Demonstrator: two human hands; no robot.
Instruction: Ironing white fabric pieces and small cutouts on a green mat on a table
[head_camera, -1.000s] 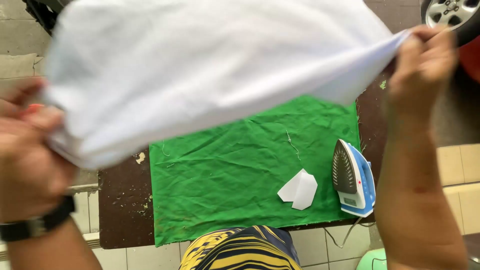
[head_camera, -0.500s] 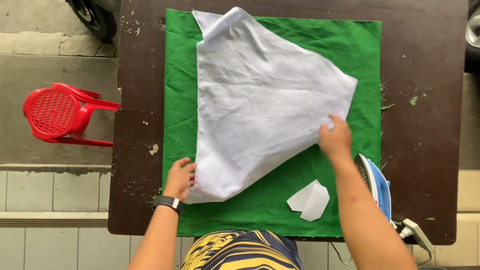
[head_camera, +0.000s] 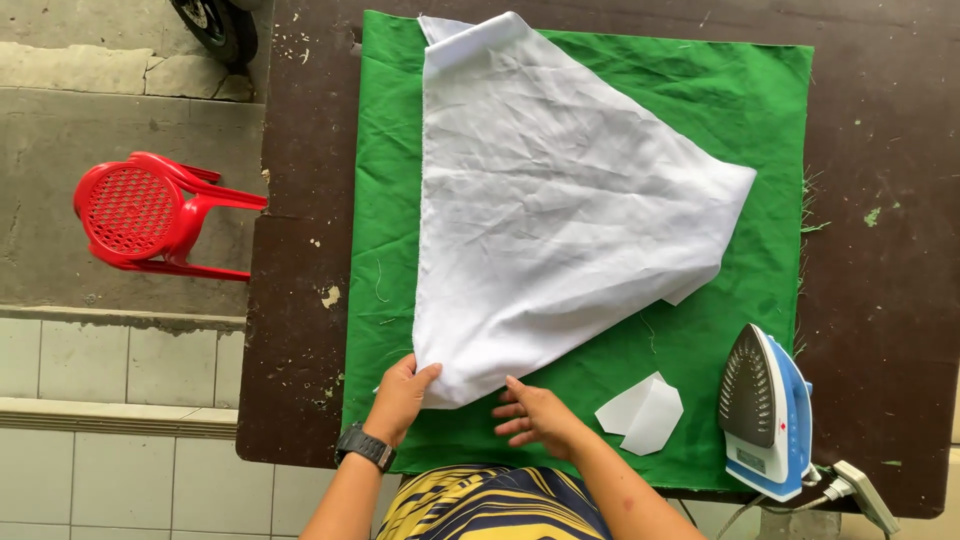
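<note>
**White cloth laid out on the green cover, both hands at its near edge**

A creased white cloth (head_camera: 545, 210) lies spread over a green fabric cover (head_camera: 770, 120) that blankets the middle of a dark brown table (head_camera: 890, 300). The cloth has an uneven outline: one narrow end reaches the far edge of the green cover, a point juts out toward the right, and the near corner sits close to the person's body.

The left hand (head_camera: 402, 395) grips that near corner, thumb on top of the cloth and fingers curled at its edge, pinching the fabric. A dark wristwatch (head_camera: 366, 446) circles the wrist. The right hand (head_camera: 532, 412) lies flat just beside it, fingers spread and pointing left, fingertips touching the cloth's lower hem and palm down on the green cover. Both forearms come in from the bottom of the view, above a yellow and dark patterned garment (head_camera: 495, 505).

To the right of the right hand, a small folded white piece (head_camera: 642, 412) rests on the green cover, apart from the large cloth. Further right a blue and white iron (head_camera: 768, 412) stands on its heel at the cover's corner, its cord running to a plug (head_camera: 858, 492) at the table edge. Off the table to the left, a red plastic chair (head_camera: 150, 215) stands on the concrete floor, and a dark tyre (head_camera: 215, 28) shows at the top.
</note>
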